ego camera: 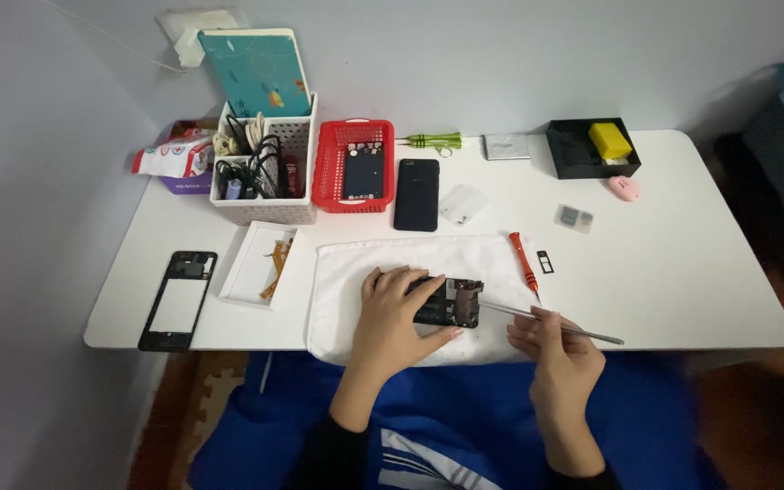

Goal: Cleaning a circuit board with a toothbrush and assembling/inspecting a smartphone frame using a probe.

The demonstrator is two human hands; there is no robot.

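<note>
— How many hands, and on what?
— Two. The left hand point(398, 313) clamps an opened phone point(451, 302) on the white cloth point(347, 272); the right hand point(551, 338) pinches one metal pry tool point(551, 324).
— Beyond them?
— One orange screwdriver point(524, 260), one phone frame point(177, 300), one black phone point(416, 194), one red basket point(353, 165), one white basket point(265, 161).
— The surface?
— A white table point(682, 263) against a pale wall point(501, 54).

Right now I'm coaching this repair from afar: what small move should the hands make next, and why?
Probably ease the metal pry tool a little further under the opened phone. Its tip already meets the phone's right edge, the right hand grips it, and the left hand pins the phone on the white cloth, so it looks steadied for prying.
</note>
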